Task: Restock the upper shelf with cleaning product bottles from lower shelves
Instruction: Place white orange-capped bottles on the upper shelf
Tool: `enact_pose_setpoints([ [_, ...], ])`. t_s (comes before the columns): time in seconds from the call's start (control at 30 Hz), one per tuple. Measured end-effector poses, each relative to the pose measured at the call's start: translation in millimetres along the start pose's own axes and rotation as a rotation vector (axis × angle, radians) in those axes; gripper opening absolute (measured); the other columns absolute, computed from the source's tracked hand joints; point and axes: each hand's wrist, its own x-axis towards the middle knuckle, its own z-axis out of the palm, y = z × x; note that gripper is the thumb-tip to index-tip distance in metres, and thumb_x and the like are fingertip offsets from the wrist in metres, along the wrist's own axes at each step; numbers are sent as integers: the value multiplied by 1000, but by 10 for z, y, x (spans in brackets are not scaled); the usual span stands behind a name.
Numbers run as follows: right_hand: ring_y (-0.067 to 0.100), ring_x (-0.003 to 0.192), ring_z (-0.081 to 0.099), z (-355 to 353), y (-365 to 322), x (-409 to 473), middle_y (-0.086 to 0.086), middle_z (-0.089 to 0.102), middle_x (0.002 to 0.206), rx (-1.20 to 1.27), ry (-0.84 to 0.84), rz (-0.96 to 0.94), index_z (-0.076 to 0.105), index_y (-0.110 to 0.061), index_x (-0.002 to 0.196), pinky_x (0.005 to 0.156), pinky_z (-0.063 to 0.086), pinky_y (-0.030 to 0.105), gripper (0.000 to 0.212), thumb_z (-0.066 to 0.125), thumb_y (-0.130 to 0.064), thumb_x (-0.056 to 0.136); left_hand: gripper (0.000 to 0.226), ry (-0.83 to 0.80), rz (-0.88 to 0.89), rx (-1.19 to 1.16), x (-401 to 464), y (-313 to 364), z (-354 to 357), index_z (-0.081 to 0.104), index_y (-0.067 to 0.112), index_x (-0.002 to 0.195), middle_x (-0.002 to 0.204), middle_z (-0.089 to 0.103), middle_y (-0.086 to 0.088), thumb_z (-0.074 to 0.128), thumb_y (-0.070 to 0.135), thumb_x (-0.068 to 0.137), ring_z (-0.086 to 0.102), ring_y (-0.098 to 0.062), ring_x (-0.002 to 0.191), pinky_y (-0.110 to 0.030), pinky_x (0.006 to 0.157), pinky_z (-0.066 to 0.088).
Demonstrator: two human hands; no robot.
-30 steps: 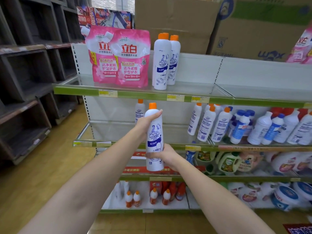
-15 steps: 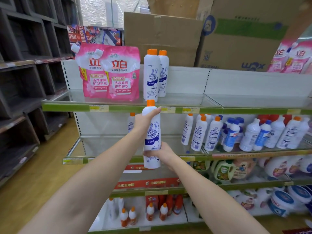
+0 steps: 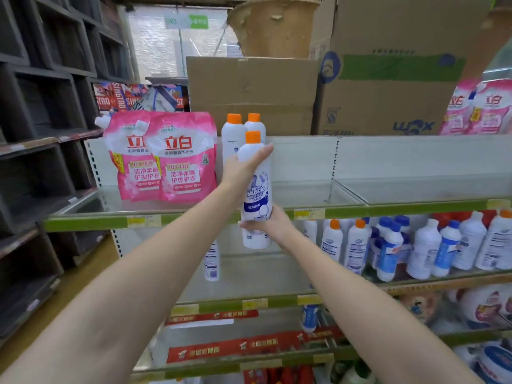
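I hold a white cleaner bottle (image 3: 257,195) with an orange cap upright in front of the upper shelf (image 3: 88,223), its base still below the shelf's green edge. My left hand (image 3: 243,169) grips its upper body; my right hand (image 3: 267,224) grips its lower part. Just behind it, two matching orange-capped bottles (image 3: 232,134) stand on the upper shelf. More white bottles with orange caps (image 3: 357,245) stand on the shelf below, to the right.
Two pink detergent pouches (image 3: 166,159) stand left on the upper shelf. Cardboard boxes (image 3: 249,92) rise behind it. Blue-capped bottles (image 3: 390,250) fill the lower shelf's right side. A wire divider (image 3: 331,189) splits the upper shelf. Dark wooden racks (image 3: 41,134) line the left.
Both hands have lifted the bottle from the level of the second shelf up to the upper shelf's front edge. The view has tilted upward.
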Motion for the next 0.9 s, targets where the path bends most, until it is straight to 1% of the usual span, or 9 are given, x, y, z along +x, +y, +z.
enact_pose_setpoints([
  [0.13,17,86,66,-183,-256,374,-4,74,86,25,54,-86,73,-28,79,83,54,33,32,83,2,75,37,-6,139,142,298,277,214,65,18,102,77,68,15,82,41,79,72,-11,75,-38,79,62],
  [0.2,12,75,62,-282,-343,575,-6,69,78,47,83,-95,66,-24,74,75,53,25,33,81,6,76,45,-3,194,237,492,386,295,62,14,104,79,61,11,81,46,79,69,-11,72,-38,76,62],
  [0.37,9,82,70,-466,-275,1081,-4,77,90,7,125,-113,74,-18,92,64,52,15,34,86,3,68,54,-5,307,512,1007,442,382,55,10,112,92,58,4,80,45,80,65,-20,87,-37,78,56],
  [0.47,5,78,68,-533,-134,1311,-4,76,89,-32,105,-81,75,-11,98,56,48,8,34,85,4,70,56,48,372,730,1240,390,406,54,8,109,96,55,1,84,41,76,55,-14,82,-24,69,45],
  [0.57,12,80,67,-590,31,1519,5,77,95,-55,93,-43,73,-4,103,53,49,9,35,85,5,71,65,40,428,922,1456,294,420,50,10,124,111,51,1,86,32,74,48,-13,95,-22,77,36],
  [0.67,16,93,70,-607,176,1720,6,77,105,-40,40,-28,70,-5,112,69,57,17,40,85,-1,76,64,-17,464,1190,1653,238,454,49,7,124,116,52,-6,84,33,77,52,-24,102,-29,86,38],
  [0.73,16,103,67,-607,201,1804,-2,70,113,-60,24,6,56,-6,123,77,54,19,53,86,-11,79,64,-55,448,1314,1783,264,470,50,3,121,118,51,-11,84,33,76,52,-29,106,-37,91,42],
  [0.8,16,110,57,-614,225,1904,-4,57,118,-174,19,49,40,-4,129,88,48,23,66,83,-25,83,64,-57,470,1392,1896,293,455,52,1,116,117,48,-13,86,35,74,51,-30,106,-38,86,45],
  [0.9,28,129,46,-619,303,2090,8,50,137,-478,32,110,33,-7,131,108,41,39,86,75,-61,79,62,-18,494,1468,1988,264,451,51,1,111,113,48,-14,85,37,74,53,-30,99,-38,74,45],
])
